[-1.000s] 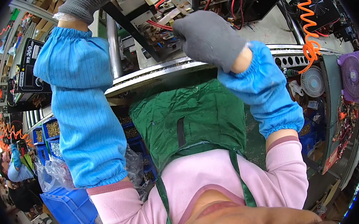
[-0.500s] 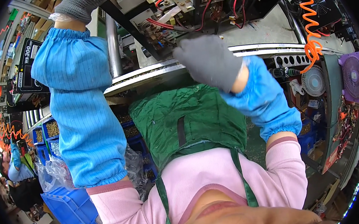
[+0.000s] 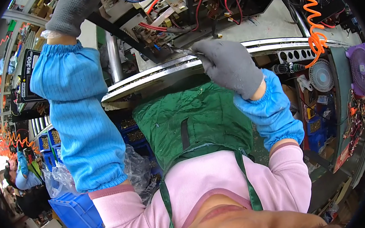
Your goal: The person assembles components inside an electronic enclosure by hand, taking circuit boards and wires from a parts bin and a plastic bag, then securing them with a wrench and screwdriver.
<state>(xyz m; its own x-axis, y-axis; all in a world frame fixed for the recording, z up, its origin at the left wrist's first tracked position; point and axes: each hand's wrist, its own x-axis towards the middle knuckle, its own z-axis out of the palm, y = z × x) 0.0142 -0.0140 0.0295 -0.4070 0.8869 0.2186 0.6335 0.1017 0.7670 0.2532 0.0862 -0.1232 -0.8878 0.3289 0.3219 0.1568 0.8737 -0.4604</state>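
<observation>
An open electrical unit with a dark frame, red and black wires and metal fittings stands on the bench before me. At the upper left my left hand, in a grey glove, is against the unit's corner; its fingers run out of the picture. My right hand, also gloved in grey, is closed near the bench's front rail, in front of the unit. A thin metal shaft sticks out from its fingertips toward the unit's lower left corner; its kind is too small to tell.
A pale metal rail edges the bench. An orange coiled hose hangs at the right, ending at a dark air tool. Fans stand beyond. Under the bench are blue bins of small metal parts; a blue crate stands lower left.
My right hand has moved a little right and down, and the thin shaft at its fingertips now shows. My left hand and the unit appear shifted slightly up and left with the view.
</observation>
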